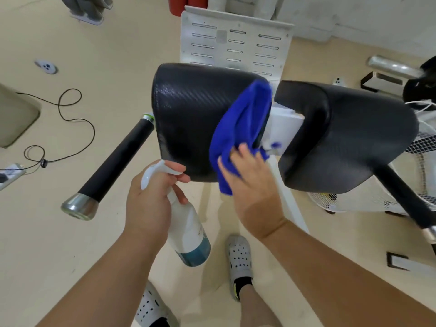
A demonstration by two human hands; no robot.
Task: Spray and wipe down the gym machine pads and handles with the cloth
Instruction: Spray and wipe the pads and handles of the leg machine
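1. Head view looks down on a gym machine with two black pads; the left pad (pixel 188 119) and the right pad (pixel 342 138) stand side by side, with a white frame part (pixel 286 126) showing in the gap between them.
2. The right hand (pixel 250 185) presses a blue cloth (pixel 238 131) flat against the right edge of the left pad; the fingers are spread on the cloth and not curled around it.
3. The cloth hangs over this edge, from the top of the pad down past its lower corner.
4. The left hand (pixel 151 204) is closed around the neck of a spray bottle (pixel 186 227), with fingers at the white trigger head, just below the lower edge of the left pad.
5. The bottle is tilted, with its bottom toward the person, and blue liquid sits at the bottom.
6. A black handle (pixel 118 161) with a metal end cap sticks out from the left side of the left pad.
7. On the beige floor (pixel 94 55) lies a black cable (pixel 70 114), and two grey perforated clogs (pixel 239 258) are visible below the arms.
8. A white fan grille (pixel 420 156) shows behind the right pad.
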